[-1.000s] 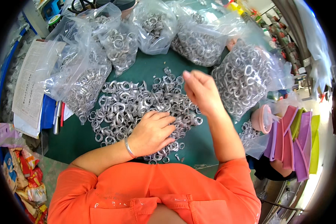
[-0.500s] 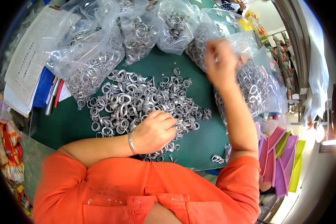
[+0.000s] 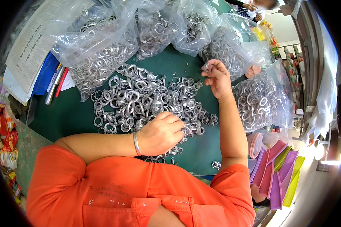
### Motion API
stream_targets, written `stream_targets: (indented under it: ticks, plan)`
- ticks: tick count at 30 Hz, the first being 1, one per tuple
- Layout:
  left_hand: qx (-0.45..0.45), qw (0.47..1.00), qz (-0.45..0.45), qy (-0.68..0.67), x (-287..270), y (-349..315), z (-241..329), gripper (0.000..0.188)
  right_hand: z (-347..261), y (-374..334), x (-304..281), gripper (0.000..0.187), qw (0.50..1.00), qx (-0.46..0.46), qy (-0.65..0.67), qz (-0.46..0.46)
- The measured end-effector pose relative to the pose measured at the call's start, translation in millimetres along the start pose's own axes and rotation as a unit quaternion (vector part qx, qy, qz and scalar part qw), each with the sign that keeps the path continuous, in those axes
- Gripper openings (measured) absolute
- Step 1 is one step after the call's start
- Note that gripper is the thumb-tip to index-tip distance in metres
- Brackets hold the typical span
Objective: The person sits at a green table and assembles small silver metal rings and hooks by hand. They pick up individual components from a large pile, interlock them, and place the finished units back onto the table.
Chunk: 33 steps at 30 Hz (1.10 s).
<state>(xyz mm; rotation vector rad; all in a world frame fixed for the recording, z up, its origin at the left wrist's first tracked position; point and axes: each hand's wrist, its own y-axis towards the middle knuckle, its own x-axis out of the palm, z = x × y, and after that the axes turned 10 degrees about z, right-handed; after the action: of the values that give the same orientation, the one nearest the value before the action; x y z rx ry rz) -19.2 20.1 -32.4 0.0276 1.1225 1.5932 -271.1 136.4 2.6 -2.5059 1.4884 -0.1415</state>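
Rings (image 3: 147, 102) are lying heaped on the desk (image 3: 64, 117), left hand (image 3: 161, 132) curling over some, right hand (image 3: 216, 77) pinching one that could be slipping off.

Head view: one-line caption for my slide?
Right hand lifts a silver ring; left hand rests on the ring pile.

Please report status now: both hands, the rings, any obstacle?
Left hand closed, resting on ring pile. Right hand raised, pinching one ring. Full bags crowd the pile.
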Motion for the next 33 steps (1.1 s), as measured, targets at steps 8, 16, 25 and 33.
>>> stream_targets:
  ticks: [8, 16, 25, 33]
  plan:
    - [0.0, 1.0, 0.014, -0.01, 0, 0, 0, 0.011, 28, -22, 20, 0.025, 0.82, -0.235, -0.519, -0.062]
    - [-0.016, 1.0, 0.016, -0.006, 0, 1, 0, 0.022, -11, -49, 0, 0.014, 0.994, 0.045, -0.08, -0.055]
    - [-0.292, 0.897, 0.132, -0.305, -13, 13, -24, 0.036, 6, -111, 45, 0.012, 0.992, 0.061, -0.006, -0.109]
    - [-0.252, 0.931, 0.174, -0.199, -13, 13, -23, 0.021, 17, -127, 49, 0.015, 0.978, 0.146, 0.147, -0.025]
